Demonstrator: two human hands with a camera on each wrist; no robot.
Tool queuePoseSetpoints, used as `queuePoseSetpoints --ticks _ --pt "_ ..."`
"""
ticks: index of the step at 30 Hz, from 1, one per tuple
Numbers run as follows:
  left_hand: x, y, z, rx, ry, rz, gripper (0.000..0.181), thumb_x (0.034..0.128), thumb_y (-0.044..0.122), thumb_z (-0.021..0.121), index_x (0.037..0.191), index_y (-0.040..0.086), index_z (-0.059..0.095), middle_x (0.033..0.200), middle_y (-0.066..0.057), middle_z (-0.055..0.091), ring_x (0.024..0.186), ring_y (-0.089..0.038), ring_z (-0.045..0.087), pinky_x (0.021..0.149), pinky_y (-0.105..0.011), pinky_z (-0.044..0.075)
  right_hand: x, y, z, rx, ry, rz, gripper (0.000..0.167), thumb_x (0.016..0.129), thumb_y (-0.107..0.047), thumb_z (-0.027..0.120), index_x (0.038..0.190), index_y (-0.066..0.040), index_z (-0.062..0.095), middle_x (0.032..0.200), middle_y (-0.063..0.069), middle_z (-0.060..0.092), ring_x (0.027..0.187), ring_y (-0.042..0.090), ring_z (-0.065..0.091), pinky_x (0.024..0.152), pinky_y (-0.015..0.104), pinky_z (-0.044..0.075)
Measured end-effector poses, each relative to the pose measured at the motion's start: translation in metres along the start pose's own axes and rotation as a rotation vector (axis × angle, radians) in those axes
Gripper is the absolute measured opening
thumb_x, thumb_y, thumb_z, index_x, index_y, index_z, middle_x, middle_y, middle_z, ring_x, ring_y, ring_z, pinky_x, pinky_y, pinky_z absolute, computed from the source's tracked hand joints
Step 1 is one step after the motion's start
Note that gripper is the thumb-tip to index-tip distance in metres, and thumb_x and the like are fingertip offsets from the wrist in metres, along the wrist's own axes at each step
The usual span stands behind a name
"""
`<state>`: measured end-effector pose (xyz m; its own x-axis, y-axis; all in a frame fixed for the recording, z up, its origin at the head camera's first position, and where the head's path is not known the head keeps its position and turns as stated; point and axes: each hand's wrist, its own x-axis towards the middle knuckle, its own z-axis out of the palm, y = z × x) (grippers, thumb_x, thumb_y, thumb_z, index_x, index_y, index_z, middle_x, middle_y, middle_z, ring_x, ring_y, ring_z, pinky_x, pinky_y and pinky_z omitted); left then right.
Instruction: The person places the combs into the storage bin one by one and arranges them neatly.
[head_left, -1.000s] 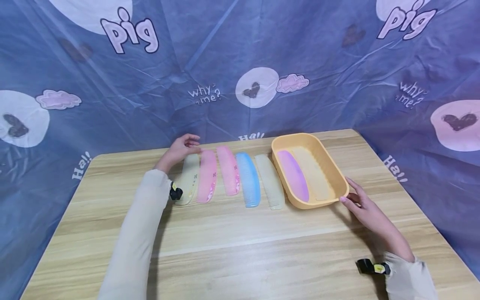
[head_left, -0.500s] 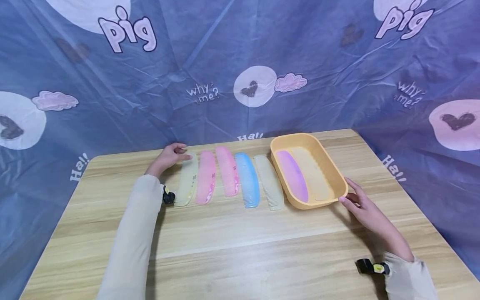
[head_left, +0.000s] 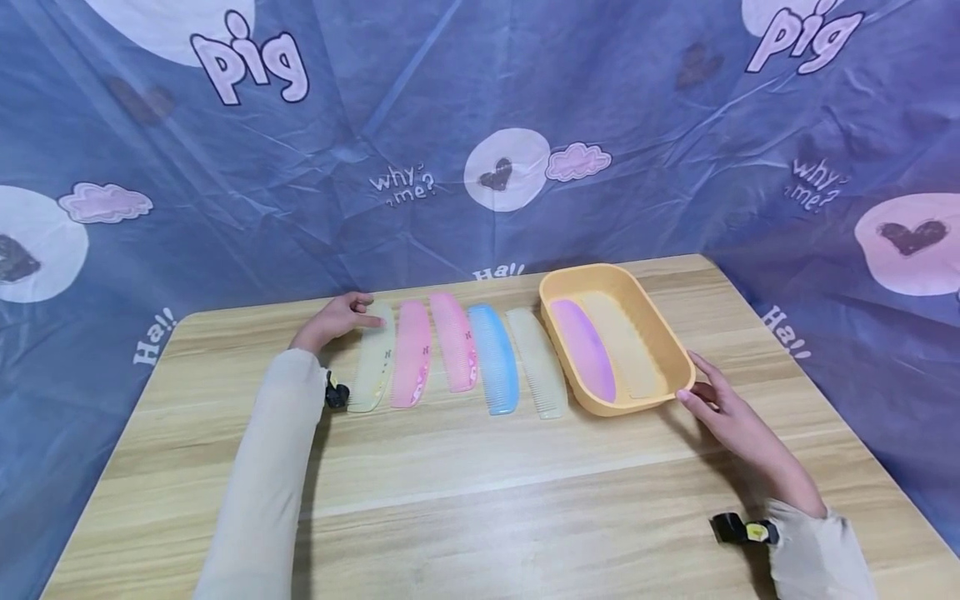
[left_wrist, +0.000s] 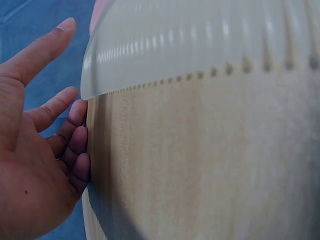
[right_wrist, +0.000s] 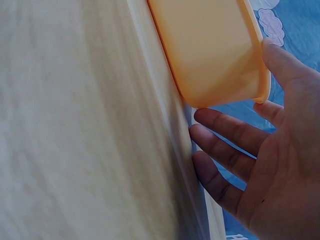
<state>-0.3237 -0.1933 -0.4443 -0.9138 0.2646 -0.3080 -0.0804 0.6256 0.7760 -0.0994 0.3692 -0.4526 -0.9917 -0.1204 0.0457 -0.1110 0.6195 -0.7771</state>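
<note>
Left hand [head_left: 336, 319] shifted left to far end of leftmost pale comb [head_left: 372, 358], near back edge of surface [head_left: 465, 500]; grip relaxed, comb not yet grasped. Yellow tray [head_left: 654, 333] pinched at near-right corner by right hand [head_left: 731, 417].

The pale comb [left_wrist: 175, 40] runs past the top and right of the left wrist view, its print [head_left: 387, 356] (mere specks from the head) unreadable. The right wrist view crops the tray [right_wrist: 215, 55]; the head view cuts off the near edge of the desk [head_left: 450, 517].
</note>
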Motion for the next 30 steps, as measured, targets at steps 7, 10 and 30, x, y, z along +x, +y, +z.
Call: queuePoseSetpoints --ticks 7,10,30 --pt "-0.001 0.0014 -0.0002 0.006 -0.026 -0.018 0.078 0.0903 0.026 0.067 0.151 0.0 0.024 0.144 -0.021 0.033 0.125 -0.029 0.033 0.112 -0.044 0.027 0.0004 -0.0004 -0.0004 -0.005 0.0 0.004 0.066 0.102 -0.018 0.048 0.155 -0.01 0.01 0.127 0.041 0.05 0.101 -0.026 0.039 0.079 -0.001 0.034" --pt "-0.0017 0.0016 -0.0002 0.013 -0.024 -0.026 0.077 0.0902 0.024 0.067 0.15 0.0 0.026 0.146 -0.021 0.033 0.127 -0.029 0.033 0.113 -0.044 0.027 0.0006 -0.0008 -0.0007 -0.009 0.001 0.008 0.066 0.102 -0.019 0.048 0.155 -0.01 0.01 0.127 0.041 0.05 0.1 -0.026 0.039 0.079 -0.001 0.034" --pt "-0.0015 0.0025 -0.0014 0.066 -0.011 -0.031 0.065 0.0904 0.018 0.065 0.143 -0.004 0.033 0.13 -0.016 0.038 0.11 -0.025 0.035 0.098 -0.036 0.032 0.0005 -0.0008 0.0002 0.029 0.0 -0.009 0.066 0.102 -0.016 0.047 0.155 -0.009 0.009 0.127 0.042 0.05 0.102 -0.026 0.04 0.081 -0.002 0.033"
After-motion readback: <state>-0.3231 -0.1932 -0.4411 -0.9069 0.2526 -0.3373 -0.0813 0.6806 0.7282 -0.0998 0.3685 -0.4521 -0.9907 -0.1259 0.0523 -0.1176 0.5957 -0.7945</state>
